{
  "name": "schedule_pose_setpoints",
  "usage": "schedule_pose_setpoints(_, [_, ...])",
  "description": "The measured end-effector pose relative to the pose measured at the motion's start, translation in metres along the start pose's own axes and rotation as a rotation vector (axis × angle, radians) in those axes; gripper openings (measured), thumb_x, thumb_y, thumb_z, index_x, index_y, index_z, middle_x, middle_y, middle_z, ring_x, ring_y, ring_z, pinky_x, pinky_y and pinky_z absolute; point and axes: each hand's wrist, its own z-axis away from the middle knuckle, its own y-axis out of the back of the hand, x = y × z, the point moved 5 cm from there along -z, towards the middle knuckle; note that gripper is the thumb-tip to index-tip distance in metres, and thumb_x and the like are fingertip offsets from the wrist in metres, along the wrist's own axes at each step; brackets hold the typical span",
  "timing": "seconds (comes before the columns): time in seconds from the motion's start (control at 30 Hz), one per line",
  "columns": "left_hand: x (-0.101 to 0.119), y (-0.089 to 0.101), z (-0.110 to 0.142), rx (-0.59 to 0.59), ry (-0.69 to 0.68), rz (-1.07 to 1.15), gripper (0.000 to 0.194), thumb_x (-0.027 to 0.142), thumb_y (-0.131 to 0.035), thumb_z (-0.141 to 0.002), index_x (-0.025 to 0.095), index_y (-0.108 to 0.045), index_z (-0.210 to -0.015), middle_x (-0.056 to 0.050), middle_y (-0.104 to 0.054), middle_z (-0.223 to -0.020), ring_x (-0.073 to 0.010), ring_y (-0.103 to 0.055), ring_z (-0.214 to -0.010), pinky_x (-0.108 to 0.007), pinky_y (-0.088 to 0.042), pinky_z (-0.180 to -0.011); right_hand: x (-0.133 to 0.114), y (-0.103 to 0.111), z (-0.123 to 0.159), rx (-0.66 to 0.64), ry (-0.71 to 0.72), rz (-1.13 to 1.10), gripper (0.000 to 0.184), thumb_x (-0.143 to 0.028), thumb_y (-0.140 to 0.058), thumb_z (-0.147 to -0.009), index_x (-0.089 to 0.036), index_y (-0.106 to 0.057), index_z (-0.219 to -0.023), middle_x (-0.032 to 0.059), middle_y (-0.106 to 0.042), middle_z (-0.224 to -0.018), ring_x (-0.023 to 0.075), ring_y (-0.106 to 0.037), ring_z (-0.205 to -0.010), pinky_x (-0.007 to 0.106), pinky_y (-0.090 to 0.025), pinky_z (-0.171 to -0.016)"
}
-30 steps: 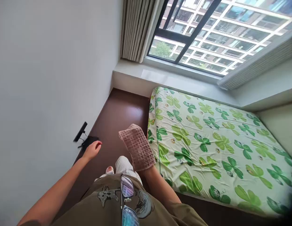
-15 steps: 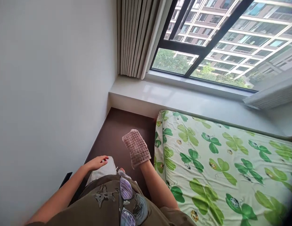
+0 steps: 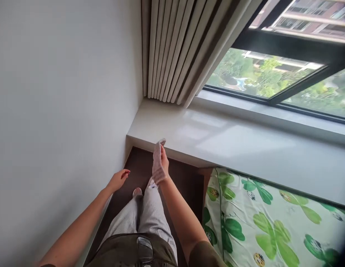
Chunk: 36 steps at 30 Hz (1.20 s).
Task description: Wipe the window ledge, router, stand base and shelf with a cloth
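Observation:
My right hand (image 3: 163, 163) is closed on a pink waffle-weave cloth (image 3: 157, 163), held edge-on in front of the white window sill (image 3: 245, 148). The cloth's top corner reaches the sill's front edge. My left hand (image 3: 118, 180) hangs over the dark brown floor (image 3: 186, 178) near the white wall (image 3: 63, 111), fingers loosely curled and holding nothing. My legs in striped trousers (image 3: 144, 215) and one foot show below the hands.
Beige curtains (image 3: 178, 48) hang in the corner above the sill. A black-framed window (image 3: 286, 66) runs to the right. A bed with a green clover sheet (image 3: 267, 222) fills the lower right, leaving a narrow floor strip along the wall.
I have walked forward towards the window sill. The cloth, seen flat over my right hand before, now shows edge-on and is closer to the sill. My left hand has swung forward.

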Motion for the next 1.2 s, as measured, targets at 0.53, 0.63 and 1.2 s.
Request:
schedule_pose_setpoints(0.53, [-0.052,-0.060,-0.352,0.444,-0.226,-0.392,0.054,0.018,-0.038,-0.095,0.013,-0.037,-0.148,-0.019,-0.048,-0.148,-0.0273,-0.044,-0.141,-0.049,-0.045,-0.112,0.236,-0.081,-0.276,-0.323,0.132,1.258,0.056,-0.018,-0.033,-0.098,-0.002,-0.037,-0.151,0.0214,-0.036,-0.158,0.0293,-0.028,-0.151,0.051,-0.028,-0.121])
schedule_pose_setpoints(0.63, [-0.074,-0.059,-0.338,0.543,-0.175,-0.471,0.060,0.017,-0.037,-0.097,0.016,-0.025,-0.155,-0.020,-0.045,-0.150,-0.0279,-0.038,-0.145,-0.051,-0.042,-0.114,0.252,-0.107,-0.264,-0.478,0.240,1.261,0.056,-0.027,-0.037,-0.100,-0.004,-0.037,-0.151,0.0198,-0.035,-0.158,0.0284,-0.030,-0.150,0.048,-0.029,-0.121])
schedule_pose_setpoints(1.2, [0.027,-0.072,-0.429,0.520,-0.106,-0.599,0.066,0.025,-0.040,-0.096,0.015,-0.020,-0.158,-0.022,-0.042,-0.152,-0.0309,-0.034,-0.147,-0.052,-0.037,-0.116,0.200,-0.060,-0.378,-0.521,0.253,1.253,0.057,-0.032,-0.034,-0.102,-0.008,-0.036,-0.153,0.0146,-0.037,-0.159,0.0274,-0.030,-0.150,0.045,-0.028,-0.122])
